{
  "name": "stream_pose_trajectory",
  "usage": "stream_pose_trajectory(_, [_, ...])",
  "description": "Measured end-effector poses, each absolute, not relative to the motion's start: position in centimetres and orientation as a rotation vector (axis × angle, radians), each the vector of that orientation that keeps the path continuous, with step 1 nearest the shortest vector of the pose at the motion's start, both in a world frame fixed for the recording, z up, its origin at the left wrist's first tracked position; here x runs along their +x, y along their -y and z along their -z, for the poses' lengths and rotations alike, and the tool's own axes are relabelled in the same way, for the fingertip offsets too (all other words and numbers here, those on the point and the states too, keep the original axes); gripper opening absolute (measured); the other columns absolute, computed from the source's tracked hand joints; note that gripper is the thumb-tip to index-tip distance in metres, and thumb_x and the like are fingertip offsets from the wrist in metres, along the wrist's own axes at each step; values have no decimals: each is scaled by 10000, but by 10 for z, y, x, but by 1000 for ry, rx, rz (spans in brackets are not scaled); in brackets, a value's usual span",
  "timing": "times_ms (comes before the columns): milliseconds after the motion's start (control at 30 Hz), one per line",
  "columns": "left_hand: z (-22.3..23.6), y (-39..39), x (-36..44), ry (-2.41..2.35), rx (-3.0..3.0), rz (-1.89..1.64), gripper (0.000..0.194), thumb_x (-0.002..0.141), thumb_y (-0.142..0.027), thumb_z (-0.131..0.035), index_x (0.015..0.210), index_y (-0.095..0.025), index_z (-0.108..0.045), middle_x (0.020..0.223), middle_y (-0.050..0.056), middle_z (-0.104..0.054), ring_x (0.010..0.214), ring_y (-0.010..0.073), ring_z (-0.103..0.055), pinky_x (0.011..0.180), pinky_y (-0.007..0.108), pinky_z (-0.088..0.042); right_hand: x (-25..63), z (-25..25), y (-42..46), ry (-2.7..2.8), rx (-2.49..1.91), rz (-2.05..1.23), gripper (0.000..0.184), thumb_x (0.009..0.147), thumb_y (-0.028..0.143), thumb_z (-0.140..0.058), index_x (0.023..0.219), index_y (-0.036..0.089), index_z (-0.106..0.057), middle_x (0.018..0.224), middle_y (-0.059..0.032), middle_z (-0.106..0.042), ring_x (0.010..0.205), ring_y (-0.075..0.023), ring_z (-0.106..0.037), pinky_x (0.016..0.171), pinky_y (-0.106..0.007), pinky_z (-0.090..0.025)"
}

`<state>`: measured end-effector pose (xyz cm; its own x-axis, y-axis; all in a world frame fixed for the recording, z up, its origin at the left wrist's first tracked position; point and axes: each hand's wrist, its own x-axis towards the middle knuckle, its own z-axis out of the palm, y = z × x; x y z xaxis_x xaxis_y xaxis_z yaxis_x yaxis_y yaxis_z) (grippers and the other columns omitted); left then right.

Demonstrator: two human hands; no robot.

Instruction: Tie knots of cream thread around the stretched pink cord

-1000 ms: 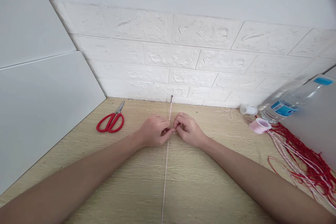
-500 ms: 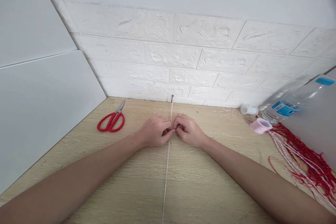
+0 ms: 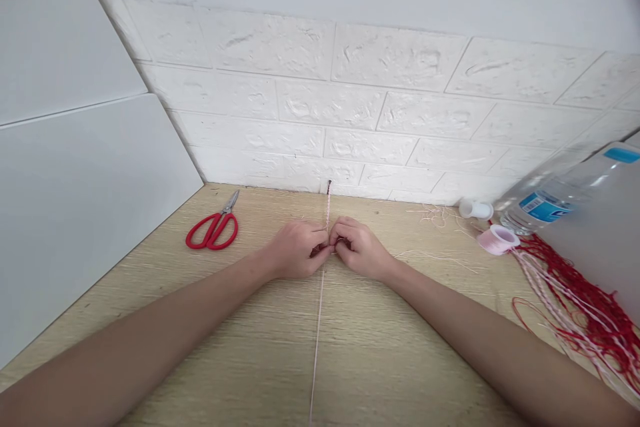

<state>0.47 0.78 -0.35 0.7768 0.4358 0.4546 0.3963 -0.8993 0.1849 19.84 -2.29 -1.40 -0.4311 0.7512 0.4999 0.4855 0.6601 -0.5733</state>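
Observation:
A pale pink cord [image 3: 317, 340] runs from the bottom edge up between my hands. Beyond them it continues as a short knotted pink length [image 3: 328, 208], fixed at a dark point by the wall's foot. My left hand [image 3: 301, 249] is closed, thumb and forefinger pinched on thin cord at the knotted part's lower end. Close against it, my right hand [image 3: 359, 247] is also pinched on fine cord, its fingers curled. The fingertips nearly touch, and the exact crossing of the strands is hidden between them.
Red-handled scissors [image 3: 213, 230] lie to the left. On the right are a pink thread spool [image 3: 499, 240], a white spool [image 3: 475, 209], a water bottle [image 3: 545, 205] and a heap of red cords [image 3: 595, 313]. Loose thread ends lie near the brick-patterned wall [image 3: 370, 107].
Both hands stay nearly in place at the cord, fingertips pinched close together. The whole view has shifted very slightly.

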Motion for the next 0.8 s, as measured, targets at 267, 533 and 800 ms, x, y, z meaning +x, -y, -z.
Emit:
stream_pose_trajectory(267, [2, -8, 5, -658, 2891, -753, 209, 886, -248, -504, 689, -176, -509, 647, -4, -558, 607, 127, -501, 623, 278, -402, 199, 14, 23, 2119, -955, -444, 287, 708, -64, -455, 752, 202, -554, 808, -20, -591, 814, -182, -543, 744, -310, -446])
stream_pose_trajectory(533, [2, -8, 5, -658, 2880, -732, 195, 883, -241, -502, 703, -172, -525, 694, 11, -562, 641, 129, -515, 638, 274, -411, 199, 14, 22, 2119, -955, -451, 280, 712, -63, -458, 754, 198, -552, 819, -22, -595, 824, -177, -544, 758, -304, -445])
stream_pose_trajectory(800, [1, -9, 5, -668, 2881, -687, 194, 888, -256, -497, 715, -171, -523, 694, 12, -557, 644, 133, -509, 643, 280, -410, 199, 15, 22, 2121, -958, -454, 274, 720, -61, -463, 751, 198, -549, 814, -19, -591, 827, -176, -542, 761, -302, -444])
